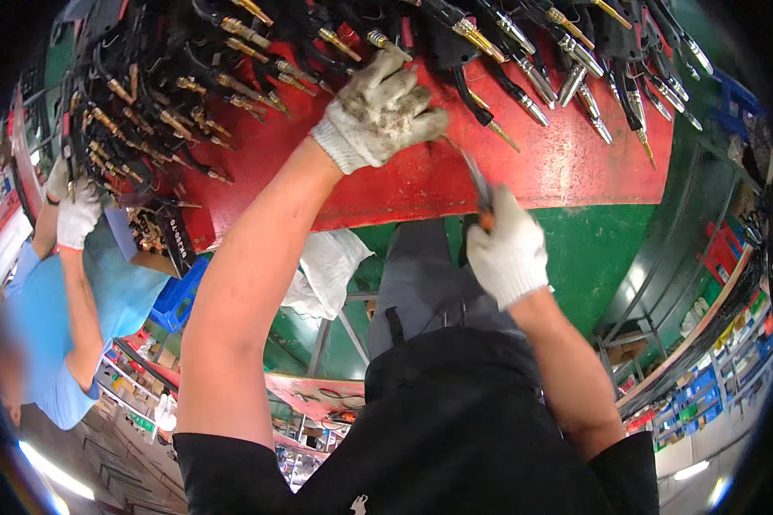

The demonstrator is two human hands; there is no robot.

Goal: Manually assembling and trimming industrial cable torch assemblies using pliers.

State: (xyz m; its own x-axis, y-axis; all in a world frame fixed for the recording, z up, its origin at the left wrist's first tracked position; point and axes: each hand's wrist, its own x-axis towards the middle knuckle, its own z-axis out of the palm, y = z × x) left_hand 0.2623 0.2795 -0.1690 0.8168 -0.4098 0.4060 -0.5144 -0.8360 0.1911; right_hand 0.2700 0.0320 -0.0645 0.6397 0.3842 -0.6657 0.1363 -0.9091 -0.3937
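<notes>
My left hand [382, 112], in a soiled white knit glove, is closed over the red tabletop [558, 163], its fingers curled. What it grips is mostly hidden; a thin coppery end shows at its right side. In my right hand [508, 251], in a cleaner white glove, is a hand tool [477, 176] with an orange handle and a grey metal front part. The tool points up and left, its tip close to the left hand; motion blurs its exact kind. Just above the left hand lies a welding torch neck [380, 39] with a brass-coloured end.
Many black welding torches with brass tips [176, 120] crowd the table's left; others with silver nozzles [537, 86] lie at the far right. At left, a co-worker in a blue shirt [86, 292] handles torches with gloved hands. A blue crate [179, 296] and white sack [326, 270] sit below the edge.
</notes>
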